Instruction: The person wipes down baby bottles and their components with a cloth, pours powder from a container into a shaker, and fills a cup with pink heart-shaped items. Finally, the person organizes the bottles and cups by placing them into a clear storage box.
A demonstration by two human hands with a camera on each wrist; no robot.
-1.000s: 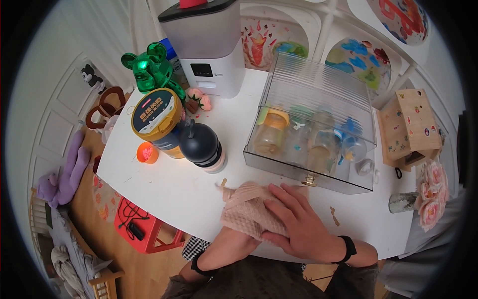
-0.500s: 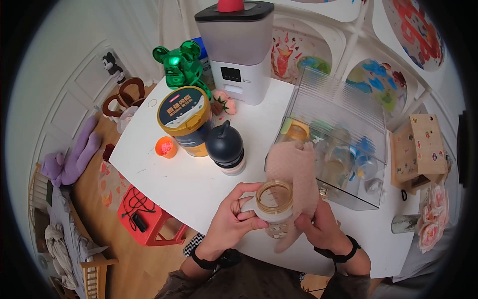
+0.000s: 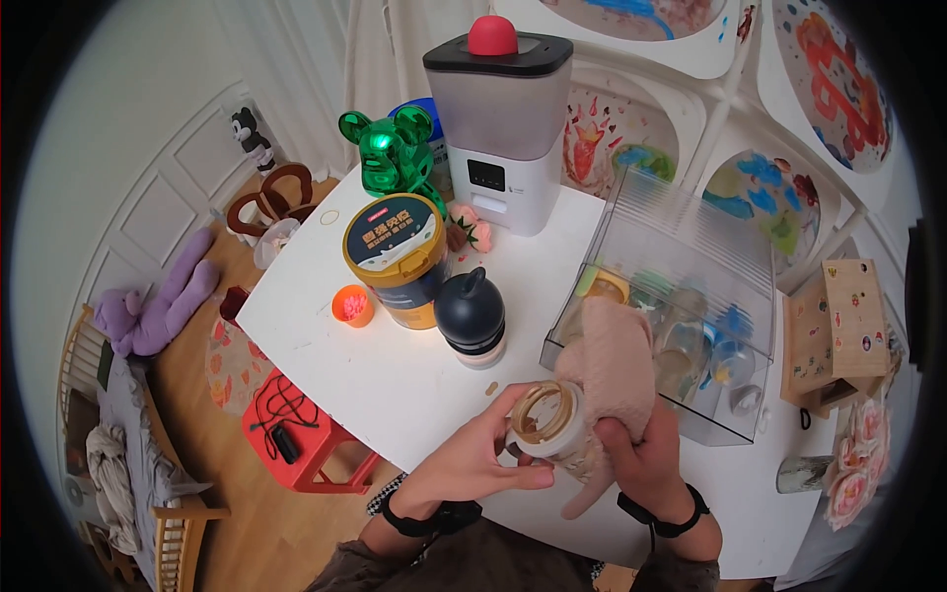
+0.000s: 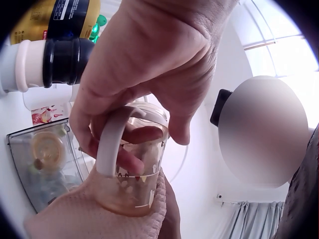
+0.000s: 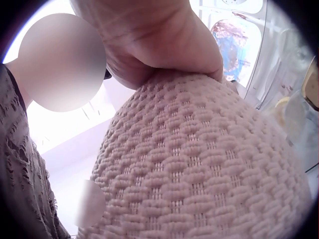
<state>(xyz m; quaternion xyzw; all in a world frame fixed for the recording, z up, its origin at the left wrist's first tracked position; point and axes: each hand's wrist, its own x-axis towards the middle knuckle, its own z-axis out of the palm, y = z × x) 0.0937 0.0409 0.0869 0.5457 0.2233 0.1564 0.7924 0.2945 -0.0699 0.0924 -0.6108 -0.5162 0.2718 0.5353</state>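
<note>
My left hand [image 3: 462, 456] holds an open-topped, clear amber baby bottle [image 4: 137, 191] by its white side handle, fingers curled through the loop in the left wrist view. The bottle's threaded mouth tilts toward the left hand in the head view. A pink waffle-weave cloth [image 3: 623, 365] wraps the bottle's lower end and far side, gripped by my right hand [image 3: 643, 456] with its thumb pressed on top. The cloth's knobbly weave [image 5: 194, 154] fills most of the right wrist view and hides the right fingertips.
Just ahead stands a dark round-topped bottle [image 3: 470, 314] beside a gold-lidded tub [image 3: 395, 242] and a small orange cup [image 3: 352, 306]. Right of the cloth, a clear lidded box [image 3: 720, 405] holds several bottles. Behind are a white dispenser [image 3: 503, 187] and green bear figure [image 3: 393, 158].
Both hands were on the bunched cloth low over the table; then the left hand held the bottle upright with cloth beside it. Now the bottle tips leftward and the cloth covers its base.
</note>
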